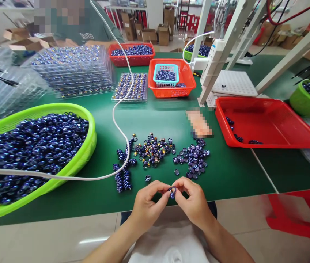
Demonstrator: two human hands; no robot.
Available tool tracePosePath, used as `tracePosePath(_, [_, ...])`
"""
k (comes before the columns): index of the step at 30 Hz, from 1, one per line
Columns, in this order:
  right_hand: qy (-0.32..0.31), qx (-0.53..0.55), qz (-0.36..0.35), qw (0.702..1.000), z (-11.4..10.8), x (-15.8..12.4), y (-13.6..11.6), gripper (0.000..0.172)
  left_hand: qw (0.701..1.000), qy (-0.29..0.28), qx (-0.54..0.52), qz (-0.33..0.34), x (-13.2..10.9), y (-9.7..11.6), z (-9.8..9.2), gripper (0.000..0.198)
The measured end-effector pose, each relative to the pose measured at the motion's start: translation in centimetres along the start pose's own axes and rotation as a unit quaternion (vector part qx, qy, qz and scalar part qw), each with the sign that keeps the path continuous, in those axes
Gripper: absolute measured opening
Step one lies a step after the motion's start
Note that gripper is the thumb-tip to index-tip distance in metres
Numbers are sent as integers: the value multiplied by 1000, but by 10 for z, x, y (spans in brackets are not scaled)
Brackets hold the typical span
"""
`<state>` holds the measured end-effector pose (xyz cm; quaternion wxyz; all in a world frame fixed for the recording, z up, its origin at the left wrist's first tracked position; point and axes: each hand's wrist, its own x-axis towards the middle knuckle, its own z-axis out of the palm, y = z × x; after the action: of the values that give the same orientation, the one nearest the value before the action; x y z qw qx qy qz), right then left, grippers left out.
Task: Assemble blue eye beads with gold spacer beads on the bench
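My left hand (148, 203) and my right hand (193, 200) meet at the table's front edge. Between their fingertips is a small shiny dark-blue ring-shaped part (173, 194), pinched from both sides. Just beyond my fingers lies a pile of blue caps (195, 160) on the right. Left of it is a heap of blue pieces with yellow and copper bits (153, 151). Stacked rows of blue rings (123, 177) lie farther left, and a single blue piece (147, 178) sits close to my left hand.
A green basket (91, 135) full of blue rings stands at left, a red tray (275, 142) at right. A white cable (122, 128) crosses the green table. Behind are an orange basket (171, 92), clear stacked trays (86, 86) and a person (89, 25). A white post (227, 47) rises at right.
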<state>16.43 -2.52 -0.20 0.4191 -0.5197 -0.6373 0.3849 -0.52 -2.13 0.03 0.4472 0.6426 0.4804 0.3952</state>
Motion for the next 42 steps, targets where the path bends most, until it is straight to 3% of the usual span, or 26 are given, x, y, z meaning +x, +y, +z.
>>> tracePosePath(5, [-55, -54, -67, 995, -20, 7, 4, 12, 999, -19, -13, -43, 1, -1, 1, 9])
tracePosePath(10, [48, -251, -154, 954, -36, 19, 27, 16, 996, 1, -33, -87, 2, -6, 3, 11])
tracePosePath(15, [44, -367, -170, 914, -36, 24, 44, 17, 991, 28, -58, -120, 5, -5, 0, 13])
tracePosePath(24, [50, -341, -192, 919, -39, 23, 43, 19, 986, 38, -83, -143, 6, -4, 1, 15])
tracePosePath(30, [38, -334, -165, 927, -49, 7, 32, 14, 985, 42, -86, -146, 6, -7, 0, 15])
tracePosePath(35, [4, -344, -145, 928, -50, 3, 36, 14, 984, 40, -89, -146, 7, -7, 2, 16])
tracePosePath(42, [5, -326, -149, 933, -54, 0, 36, 15, 981, 45, -101, -158, 8, -3, 2, 16])
